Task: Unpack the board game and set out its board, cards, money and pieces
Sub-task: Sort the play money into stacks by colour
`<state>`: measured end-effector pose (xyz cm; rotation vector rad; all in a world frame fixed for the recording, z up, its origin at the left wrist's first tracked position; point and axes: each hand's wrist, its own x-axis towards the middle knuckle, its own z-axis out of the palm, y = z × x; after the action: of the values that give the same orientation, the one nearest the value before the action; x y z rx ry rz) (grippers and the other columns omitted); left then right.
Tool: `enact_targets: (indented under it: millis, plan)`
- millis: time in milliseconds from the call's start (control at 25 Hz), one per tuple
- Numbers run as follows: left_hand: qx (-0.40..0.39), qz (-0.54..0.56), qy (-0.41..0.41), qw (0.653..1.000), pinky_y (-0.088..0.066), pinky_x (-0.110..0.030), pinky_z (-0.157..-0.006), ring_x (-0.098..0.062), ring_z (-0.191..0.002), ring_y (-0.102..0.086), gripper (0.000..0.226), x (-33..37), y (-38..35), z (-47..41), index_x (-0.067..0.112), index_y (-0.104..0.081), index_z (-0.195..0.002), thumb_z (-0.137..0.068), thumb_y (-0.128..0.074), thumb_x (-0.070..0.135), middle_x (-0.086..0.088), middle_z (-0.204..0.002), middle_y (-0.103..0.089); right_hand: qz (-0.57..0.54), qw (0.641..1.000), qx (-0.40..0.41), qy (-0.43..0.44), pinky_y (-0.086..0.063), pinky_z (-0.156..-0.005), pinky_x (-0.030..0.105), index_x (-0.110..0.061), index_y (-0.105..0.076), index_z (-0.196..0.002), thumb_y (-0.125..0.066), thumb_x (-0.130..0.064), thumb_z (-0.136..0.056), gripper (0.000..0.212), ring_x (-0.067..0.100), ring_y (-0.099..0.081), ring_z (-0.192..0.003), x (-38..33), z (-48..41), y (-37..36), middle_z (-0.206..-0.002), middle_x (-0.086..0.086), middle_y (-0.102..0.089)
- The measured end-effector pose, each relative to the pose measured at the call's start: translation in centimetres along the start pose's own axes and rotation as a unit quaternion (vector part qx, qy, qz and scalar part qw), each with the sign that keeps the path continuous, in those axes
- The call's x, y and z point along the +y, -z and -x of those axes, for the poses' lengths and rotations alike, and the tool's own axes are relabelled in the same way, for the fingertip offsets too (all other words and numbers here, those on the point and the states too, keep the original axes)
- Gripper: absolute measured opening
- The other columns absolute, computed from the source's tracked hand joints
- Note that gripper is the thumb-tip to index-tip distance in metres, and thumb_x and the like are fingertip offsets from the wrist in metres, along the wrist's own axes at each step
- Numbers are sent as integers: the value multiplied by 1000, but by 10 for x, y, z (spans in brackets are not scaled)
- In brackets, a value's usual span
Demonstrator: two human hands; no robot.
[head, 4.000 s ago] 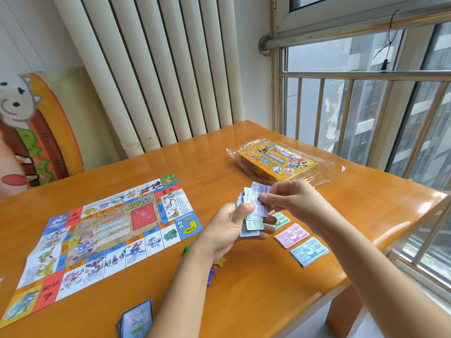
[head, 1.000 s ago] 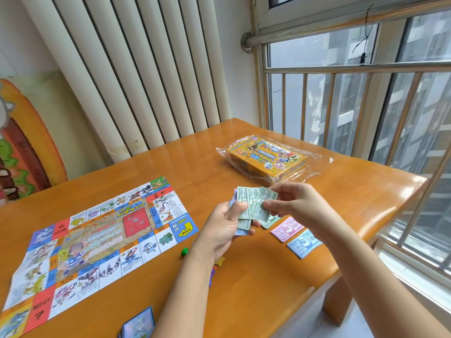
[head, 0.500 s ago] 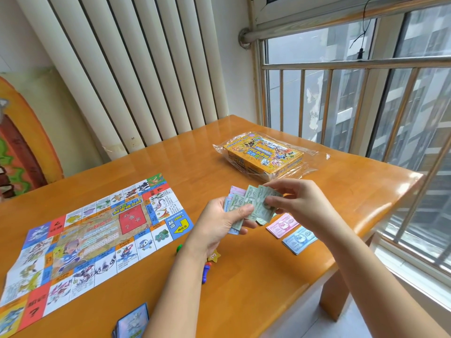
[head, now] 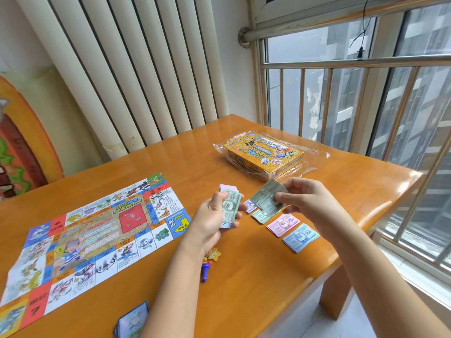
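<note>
- The orange wooden table [head: 244, 284] fills the lower half of the frame, its far right corner reaching toward the barred window [head: 341, 98] in the upper right.
- A white ribbed radiator [head: 127, 69] stands behind the table in the upper left.
- The game board [head: 97, 232] lies unfolded and flat on the table at centre left.
- The yellow game box [head: 263, 154] sits in loose clear wrap at upper centre, well apart from the board.
- The left hand [head: 212, 220], at centre frame, grips a stack of notes [head: 230, 207] with a green one on top, thumb across its face.
- The right hand [head: 310, 201], just right of centre and not touching the left, pinches a few green notes [head: 267, 198] between thumb and fingers above the table.
- A deck of cards [head: 133, 320] lies at the bottom edge, left of centre.
- Sorted money lies in a row at centre right, below the right hand: a purple pile [head: 250, 206], a green pile [head: 260, 216], a pink pile [head: 283, 224] and a blue pile [head: 300, 237].
- A yellow star piece [head: 214, 254] and a blue pawn [head: 205, 274] lie beside the left wrist, with what may be a red piece between them, mostly hidden.
</note>
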<state>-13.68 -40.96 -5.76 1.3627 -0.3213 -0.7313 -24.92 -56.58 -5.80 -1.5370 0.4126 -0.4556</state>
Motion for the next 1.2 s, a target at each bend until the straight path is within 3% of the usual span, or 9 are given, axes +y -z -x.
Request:
enact_targets:
  millis: [80,280,440,560,680,760,880,1040,1200]
  plan:
    - [1,42,20,999,-43,-19,-42,-14,-54,-53,33,3,2,0,-2,-63,-90,-99,-34,12,-11,-69,-63,-9,1000,-7,-4,-49,-52,16,-5,-61,-85,-63,5,-85,10,6,-64,-60,-1,1,3,-69,-2,-71]
    - [-22,-2,7,1000,-58,-29,-62,-19,-62,-68,18,-1,5,-1,4,-61,-97,-97,-44,1,-10,-73,-72,2,1000,-25,-6,-51,-54,18,-5,-65,-87,-65,2,-85,8,11,-66,-65,-1,3,-1,-74,0,-72]
    - [-2,-58,-76,995,-57,-25,-58,-12,-65,-69,15,-5,1,-2,8,-65,-98,-87,-60,-2,-2,-76,-73,41,999,-31,0,-55,-63,24,-10,-65,-83,-68,-3,-85,8,21,-66,-70,1,3,-8,-78,5,-73]
    - [6,-77,-116,990,-57,-26,-59,-14,-65,-69,14,-6,-3,-1,11,-65,-87,-82,-67,-1,-4,-76,-72,99,994,-39,13,-56,-65,29,-18,-66,-90,-69,-6,-84,13,18,-66,-67,1,1,-14,-79,4,-71]
    - [-6,-118,-128,985,-55,-25,-54,-16,-62,-67,11,-6,-3,0,11,-64,-85,-81,-69,2,-5,-74,-70,155,986,-44,42,-51,-60,20,-27,-69,-86,-70,-11,-85,16,10,-62,-62,1,2,-19,-76,0,-69]
    - [-30,-159,-118,980,-50,-22,-47,-13,-56,-63,7,-6,-1,0,13,-64,-84,-83,-69,7,-2,-69,-67,207,976,-32,54,-38,-50,11,-26,-69,-76,-71,-15,-84,13,0,-51,-53,1,3,-22,-61,-11,-61]
    - [-15,-204,-109,973,-42,-19,-43,-8,-50,-54,9,-2,8,-1,12,-62,-81,-88,-65,18,1,-64,-61,247,968,-28,33,-26,-41,13,-22,-68,-74,-72,-17,-83,11,2,-39,-38,4,6,-29,-40,-16,-47]
    - [50,-257,-60,963,-39,-18,-43,-8,-52,-48,16,6,34,-1,9,-62,-85,-91,-61,24,0,-68,-56,264,963,9,55,-28,-46,18,-20,-67,-69,-72,-17,-81,13,4,-38,-45,18,17,-45,-49,-10,-47]
    - [32,-279,8,960,-40,-19,-45,-11,-58,-49,41,7,52,3,2,-62,-98,-84,-65,41,-2,-73,-57,294,950,80,73,-28,-50,18,-17,-70,-81,-72,-20,-81,4,7,-41,-55,32,26,-66,-61,-10,-46]
